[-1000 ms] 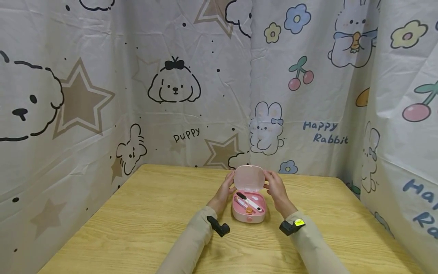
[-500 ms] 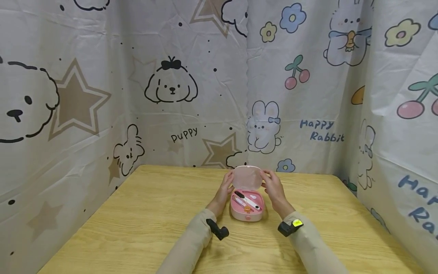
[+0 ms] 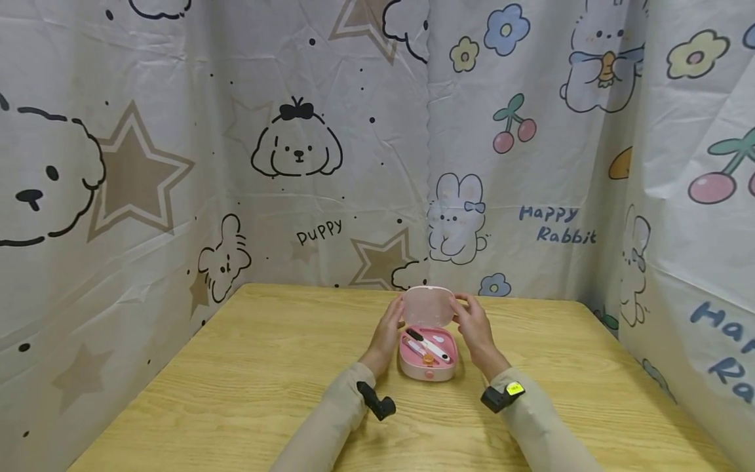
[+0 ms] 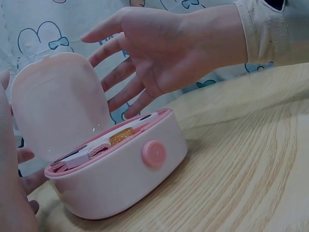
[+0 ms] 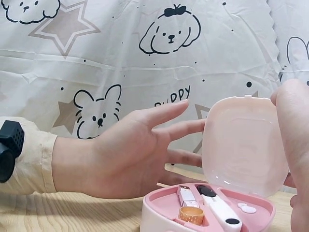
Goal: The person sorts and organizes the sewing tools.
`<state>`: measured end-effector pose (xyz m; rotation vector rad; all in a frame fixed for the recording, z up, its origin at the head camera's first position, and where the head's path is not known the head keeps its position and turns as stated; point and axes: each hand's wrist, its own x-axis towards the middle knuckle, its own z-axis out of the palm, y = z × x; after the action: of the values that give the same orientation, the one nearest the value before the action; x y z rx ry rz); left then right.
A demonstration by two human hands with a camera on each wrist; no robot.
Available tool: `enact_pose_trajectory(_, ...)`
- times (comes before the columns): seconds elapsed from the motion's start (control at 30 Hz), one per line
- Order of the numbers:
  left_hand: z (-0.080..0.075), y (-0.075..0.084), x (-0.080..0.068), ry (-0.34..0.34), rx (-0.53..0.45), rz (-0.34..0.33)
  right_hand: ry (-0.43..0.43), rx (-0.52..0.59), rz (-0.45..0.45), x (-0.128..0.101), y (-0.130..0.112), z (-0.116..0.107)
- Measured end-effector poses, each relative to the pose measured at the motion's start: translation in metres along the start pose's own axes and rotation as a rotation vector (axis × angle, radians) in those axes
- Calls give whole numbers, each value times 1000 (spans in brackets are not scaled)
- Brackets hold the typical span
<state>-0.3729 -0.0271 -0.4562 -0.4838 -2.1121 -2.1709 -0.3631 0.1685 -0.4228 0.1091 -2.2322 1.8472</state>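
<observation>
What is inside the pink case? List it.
In the case: white-handled scissors, a gold thimble, a clear tube, small white bits. Anything beneath them is hidden.

Pink case (paler lid), tan wood-grain table, cartoon-print curtain

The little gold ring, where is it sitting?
The gold ring lies inside the open pink case, near its front edge beside the small white tool, between the left hand and right hand.

Even, bright diffuse light; soft faint shadows, no glare. Head view wide-angle, edges bowed. Wrist views' nearest skin blurred.
</observation>
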Motion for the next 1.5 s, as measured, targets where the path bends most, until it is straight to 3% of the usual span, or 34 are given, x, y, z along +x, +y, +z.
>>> enact_pose_trajectory(0.47,-7,-2,-2,-30,-24,62,21,7,-42,-5,5,2)
enact_pose_trajectory(0.9,-11,-9,-6,-51,-80,68,-7,42,-43,-11,8,2)
enact_pose_trajectory(1.5,-8,-14,-12,-45,-2,98,29,48,-40,-15,8,1)
